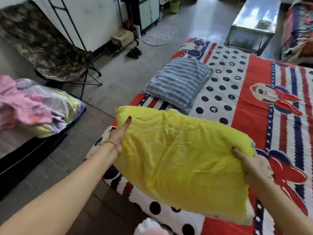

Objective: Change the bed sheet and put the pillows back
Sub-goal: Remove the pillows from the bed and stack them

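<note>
Holding a yellow pillow (pixel 183 160) up over the near part of the bed, seen from the head camera. Left hand (pixel 118 134) clamped on the pillow's left edge, thumb lying on the top face, a thin bracelet at the wrist. Right hand (pixel 250 165) gripping the right edge, thumb pressed into the fabric — fingers hidden underneath. Pillow tilted, its far left corner highest, its near right corner lowest. Below it, a bed sheet (pixel 254 92) spread flat over the bed: red panels, white with black dots, cartoon mouse figures, blue and red stripes. Farther along the sheet, near the bed's left edge, a blue-and-white striped pillow (pixel 177 82) lying flat. Off to the left, beside the bed, a heap of pink and pale fabric (pixel 33 106) — well apart from the hands. Behind that, a folding chair (pixel 45 44) with dark patterned cloth, standing on the grey floor (pixel 122 73).
</note>
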